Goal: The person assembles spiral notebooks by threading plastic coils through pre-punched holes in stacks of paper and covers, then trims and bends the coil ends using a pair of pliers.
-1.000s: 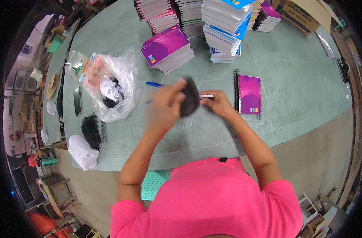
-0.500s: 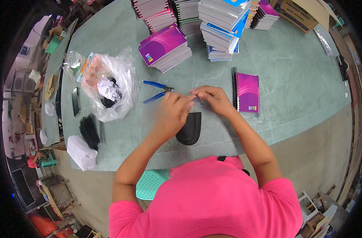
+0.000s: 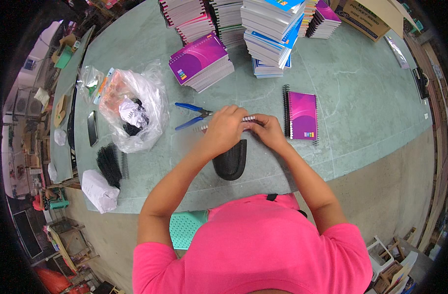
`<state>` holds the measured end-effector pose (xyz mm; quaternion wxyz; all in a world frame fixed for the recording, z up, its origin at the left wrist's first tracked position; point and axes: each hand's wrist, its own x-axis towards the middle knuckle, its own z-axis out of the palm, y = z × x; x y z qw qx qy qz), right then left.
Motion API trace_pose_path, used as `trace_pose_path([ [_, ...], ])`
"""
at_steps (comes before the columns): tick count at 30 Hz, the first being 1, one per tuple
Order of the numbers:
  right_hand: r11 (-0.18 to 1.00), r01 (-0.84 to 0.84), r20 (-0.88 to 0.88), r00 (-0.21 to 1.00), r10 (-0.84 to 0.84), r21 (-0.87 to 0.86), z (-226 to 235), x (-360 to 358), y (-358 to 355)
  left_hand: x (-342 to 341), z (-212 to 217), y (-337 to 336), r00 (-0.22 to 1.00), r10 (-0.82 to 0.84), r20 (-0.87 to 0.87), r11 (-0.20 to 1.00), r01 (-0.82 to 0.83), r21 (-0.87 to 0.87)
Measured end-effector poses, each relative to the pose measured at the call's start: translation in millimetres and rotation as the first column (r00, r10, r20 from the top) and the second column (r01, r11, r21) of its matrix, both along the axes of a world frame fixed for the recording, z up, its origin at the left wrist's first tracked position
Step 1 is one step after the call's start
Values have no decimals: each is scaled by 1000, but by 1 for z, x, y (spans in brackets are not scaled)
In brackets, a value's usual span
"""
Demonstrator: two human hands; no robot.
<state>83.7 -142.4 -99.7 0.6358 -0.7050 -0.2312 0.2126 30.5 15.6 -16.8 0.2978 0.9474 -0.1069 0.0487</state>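
Note:
Both of my hands are together above the table, just right of blue-handled cutting pliers (image 3: 189,115). A thin strip with evenly spaced pale rungs, which looks like a binding coil (image 3: 249,118), runs through them. My left hand (image 3: 226,128) is closed over its middle, and one end shows blurred on the left. My right hand (image 3: 267,131) pinches the other end between thumb and fingers. Below them lies a black rounded pad (image 3: 230,164). To the right, a purple spiral notebook (image 3: 302,115) lies flat, with a black coil (image 3: 286,110) along its left side.
Stacked purple notebooks (image 3: 199,59) and a tall blue-and-white notebook stack (image 3: 270,41) stand at the back. A clear plastic bag (image 3: 155,112) sits on the left, near black coils (image 3: 108,161) and a crumpled white paper packet (image 3: 100,191). A cardboard box (image 3: 358,19) is far right.
My left hand has moved right and turned over the coil, close against my right hand. The coil now shows on both sides of the left hand; earlier only the pinched fingertips showed.

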Motion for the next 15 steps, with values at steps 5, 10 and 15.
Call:
trace_pose_path([
  [5, 1000, 15, 82, 997, -13, -22, 5, 1, -1, 6, -10, -11, 996, -3, 88, 996, 10, -84],
  [10, 998, 7, 46, 999, -4, -54, -6, 1, -4, 7, -17, -11, 994, -39, 107, 993, 51, -107],
  [15, 997, 20, 101, 995, -13, -69, 5, -2, -2, 6, -9, -10, 994, -62, 93, 987, 75, -141],
])
